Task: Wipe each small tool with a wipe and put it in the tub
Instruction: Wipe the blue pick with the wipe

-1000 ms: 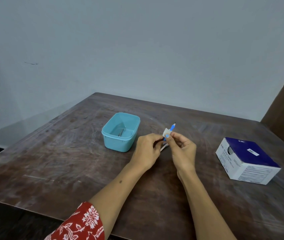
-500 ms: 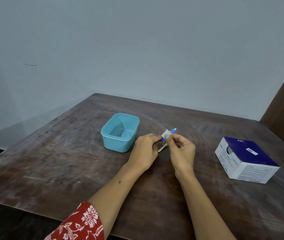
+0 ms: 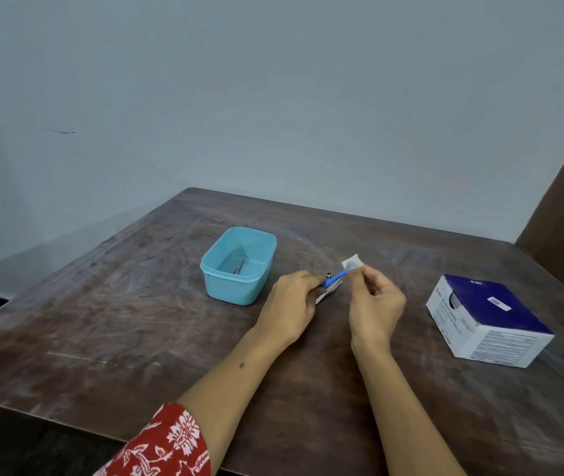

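**Wiping the Blue Tool: Step in Progress**

The left hand pinches the base of the small blue tool, with a pale wrapper just beneath it. The right hand pinches the wipe folded over the tool's tip, at 2 o'clock from the left hand. The tub stands at 10 o'clock from the hands, near them, with one metal tool already inside. The swab box sits at 3 o'clock, well apart.

Judged step: wiping, at the tip. Next move calls for freeing the tip from the wipe, then carrying the tool over the tub rim and releasing it.
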A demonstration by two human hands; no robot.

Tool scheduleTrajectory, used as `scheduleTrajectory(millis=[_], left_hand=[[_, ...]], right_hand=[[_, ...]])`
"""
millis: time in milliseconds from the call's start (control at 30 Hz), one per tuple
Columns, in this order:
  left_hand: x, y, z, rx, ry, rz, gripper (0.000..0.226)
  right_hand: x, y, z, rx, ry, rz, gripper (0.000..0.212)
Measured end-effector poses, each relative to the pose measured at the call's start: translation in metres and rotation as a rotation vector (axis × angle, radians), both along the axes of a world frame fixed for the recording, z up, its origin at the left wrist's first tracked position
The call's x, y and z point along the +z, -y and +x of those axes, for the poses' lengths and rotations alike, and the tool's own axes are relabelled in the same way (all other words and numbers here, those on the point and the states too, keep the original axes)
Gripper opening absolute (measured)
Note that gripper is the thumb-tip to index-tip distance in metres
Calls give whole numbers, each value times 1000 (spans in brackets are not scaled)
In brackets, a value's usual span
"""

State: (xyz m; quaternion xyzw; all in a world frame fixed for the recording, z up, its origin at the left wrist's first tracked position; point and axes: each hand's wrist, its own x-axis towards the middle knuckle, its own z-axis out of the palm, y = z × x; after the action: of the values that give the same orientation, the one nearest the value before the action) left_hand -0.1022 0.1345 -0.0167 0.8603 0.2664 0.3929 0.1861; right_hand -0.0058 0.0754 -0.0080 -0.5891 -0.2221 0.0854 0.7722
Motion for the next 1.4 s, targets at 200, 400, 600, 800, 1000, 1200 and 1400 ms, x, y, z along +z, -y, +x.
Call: scheduleTrajectory(millis=[200,400,600,800,1000,1200,1400], left_hand=[[-1,-2,-3,28,19,8,30],[-2,-1,-1,10,12,14,31],[-2,-3,-2,22,35,14,31],[-2,-1,-1,10,31,26,31],[-1,-1,-1,-2,59,28,31],[-2,0,0,3,48,19,31],[1,2,0,-9,77,5,32]], right_hand=[[-7,-3,-4,173,-19,-98,14],[0,0,1,20,-19,25,20],[-6,-2,-4,150,5,-73,14],[-2,0,-1,25,-34,12,17],[-2,0,-3,51,3,-1,11],[-1,-1,-2,50,-42,7,19],[-2,1,-2,45,15,13,13]])
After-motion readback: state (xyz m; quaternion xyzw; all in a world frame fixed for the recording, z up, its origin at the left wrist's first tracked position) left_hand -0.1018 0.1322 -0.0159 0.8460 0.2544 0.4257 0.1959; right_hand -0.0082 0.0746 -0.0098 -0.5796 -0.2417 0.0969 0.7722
